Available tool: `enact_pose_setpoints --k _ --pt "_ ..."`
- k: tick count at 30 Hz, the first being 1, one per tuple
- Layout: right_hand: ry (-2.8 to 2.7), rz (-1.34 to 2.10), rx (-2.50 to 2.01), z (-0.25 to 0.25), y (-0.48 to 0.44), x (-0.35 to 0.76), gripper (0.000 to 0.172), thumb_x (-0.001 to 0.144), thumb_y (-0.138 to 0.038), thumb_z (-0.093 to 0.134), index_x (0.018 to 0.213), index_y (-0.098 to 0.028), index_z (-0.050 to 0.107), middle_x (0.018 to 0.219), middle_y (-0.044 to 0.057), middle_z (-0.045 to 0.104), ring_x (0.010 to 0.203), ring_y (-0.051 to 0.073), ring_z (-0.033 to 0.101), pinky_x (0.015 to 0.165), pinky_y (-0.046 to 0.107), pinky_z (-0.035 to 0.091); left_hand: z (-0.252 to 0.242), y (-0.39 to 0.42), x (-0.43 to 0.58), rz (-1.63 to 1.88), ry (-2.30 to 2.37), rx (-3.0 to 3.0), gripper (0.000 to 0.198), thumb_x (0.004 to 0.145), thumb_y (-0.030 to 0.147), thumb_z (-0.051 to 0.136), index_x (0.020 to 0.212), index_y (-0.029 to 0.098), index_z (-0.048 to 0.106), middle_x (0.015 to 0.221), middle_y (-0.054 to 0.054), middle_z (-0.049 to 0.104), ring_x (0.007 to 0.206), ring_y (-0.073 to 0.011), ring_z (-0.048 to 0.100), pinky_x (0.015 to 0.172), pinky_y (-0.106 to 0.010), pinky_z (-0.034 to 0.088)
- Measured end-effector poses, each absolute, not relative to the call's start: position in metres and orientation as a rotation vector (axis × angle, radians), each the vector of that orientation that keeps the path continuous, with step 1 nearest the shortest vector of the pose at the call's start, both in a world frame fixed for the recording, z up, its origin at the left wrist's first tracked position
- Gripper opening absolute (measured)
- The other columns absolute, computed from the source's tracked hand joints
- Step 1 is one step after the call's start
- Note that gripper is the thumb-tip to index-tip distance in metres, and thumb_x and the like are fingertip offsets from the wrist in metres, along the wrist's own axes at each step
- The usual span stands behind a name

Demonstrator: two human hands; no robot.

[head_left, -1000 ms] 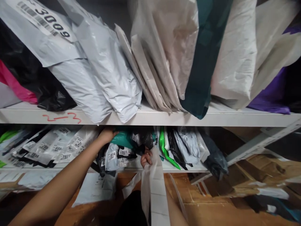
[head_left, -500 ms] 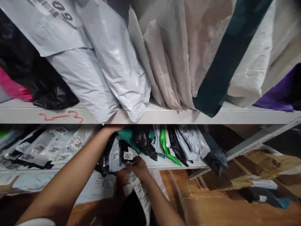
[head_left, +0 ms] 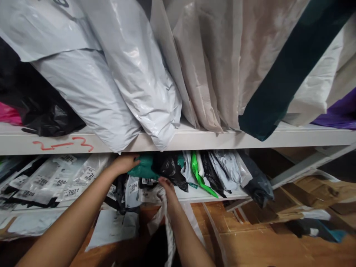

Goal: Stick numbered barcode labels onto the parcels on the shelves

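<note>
My left hand point(head_left: 125, 163) is closed at the left edge of a dark green mailing bag point(head_left: 146, 167) on the lower shelf. My right hand point(head_left: 168, 190) has its fingertips at the bag's lower right corner. From that hand hangs a long strip of labels point(head_left: 170, 237), now turned edge-on. Below the green bag lie a grey mailing bag labelled 3014 point(head_left: 131, 193) and another bag whose label point(head_left: 148, 181) is partly covered. A black mailing bag point(head_left: 169, 168) leans just right of the green one.
Large white bags point(head_left: 133, 66) overhang the upper shelf edge point(head_left: 200, 139), marked 2-3 in red. Clear labelled bags point(head_left: 52, 178) lie at left. A bright green bag point(head_left: 198, 176) and grey bags stand at right. Cardboard boxes point(head_left: 308, 193) sit beyond the shelf's right end.
My left hand has come out from under the upper shelf, drawing the green bag left and forward over the labelled bags. My right hand has risen to its corner; the label strip has twisted.
</note>
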State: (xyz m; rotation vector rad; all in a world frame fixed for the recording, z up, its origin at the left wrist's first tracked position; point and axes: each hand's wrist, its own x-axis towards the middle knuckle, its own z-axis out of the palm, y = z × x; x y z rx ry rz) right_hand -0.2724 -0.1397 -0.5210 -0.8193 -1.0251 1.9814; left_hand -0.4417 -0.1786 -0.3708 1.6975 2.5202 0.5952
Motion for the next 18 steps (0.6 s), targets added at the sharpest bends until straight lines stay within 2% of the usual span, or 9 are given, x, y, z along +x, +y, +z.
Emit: enact_pose_setpoints --k 2,4,9,14,18 --pt "-0.888 2.077 -0.726 -0.511 -0.124 -0.261 0.041 0.063 -0.064 0.057 0.063 -0.024 0.047 0.055 -0.006 0.052 0.037 0.006 0.021 0.040 0.024 0.026 -0.376 -0.193 -0.444 0.492 2.451 1.743 0.017 0.066 0.035 0.051 0.054 0.024 0.053 0.061 -0.002 0.064 0.063 -0.0204 0.058 0.062 -0.027 0.041" --pt "-0.772 2.149 -0.633 -0.501 -0.111 -0.252 0.041 0.067 -0.064 0.053 0.064 -0.023 0.049 0.057 -0.006 0.053 0.035 0.005 0.012 0.036 0.023 0.023 -0.382 -0.204 -0.447 0.419 2.386 1.786 0.024 0.071 0.038 0.045 0.053 0.023 0.047 0.057 -0.001 0.059 0.059 -0.0190 0.055 0.059 -0.027 0.037" --pt "-0.513 2.207 -0.470 -0.492 -0.106 -0.244 0.032 0.073 -0.053 0.055 0.067 -0.021 0.052 0.064 -0.008 0.055 0.036 0.004 0.002 0.033 0.019 0.026 -0.395 -0.218 -0.453 0.421 2.340 1.787 0.029 0.077 0.044 0.037 0.059 0.023 0.046 0.067 -0.002 0.057 0.067 -0.0199 0.058 0.064 -0.027 0.037" --pt "-0.167 2.277 -0.297 -0.495 -0.112 -0.245 0.025 0.082 -0.043 0.054 0.081 -0.019 0.061 0.070 -0.003 0.061 0.036 0.003 0.004 0.032 0.017 0.029 -0.388 -0.213 -0.454 0.368 2.357 1.731 0.032 0.076 0.049 0.039 0.061 0.023 0.051 0.067 -0.001 0.060 0.066 -0.0198 0.057 0.063 -0.026 0.037" --pt "-0.160 2.380 -0.397 -0.500 -0.101 -0.238 0.017 0.079 -0.035 0.063 0.072 -0.019 0.058 0.067 -0.004 0.063 0.034 0.001 0.008 0.039 0.017 0.039 -0.376 -0.203 -0.455 0.375 2.427 1.624 0.036 0.072 0.055 0.042 0.060 0.023 0.054 0.062 0.000 0.062 0.064 -0.0195 0.056 0.062 -0.025 0.038"
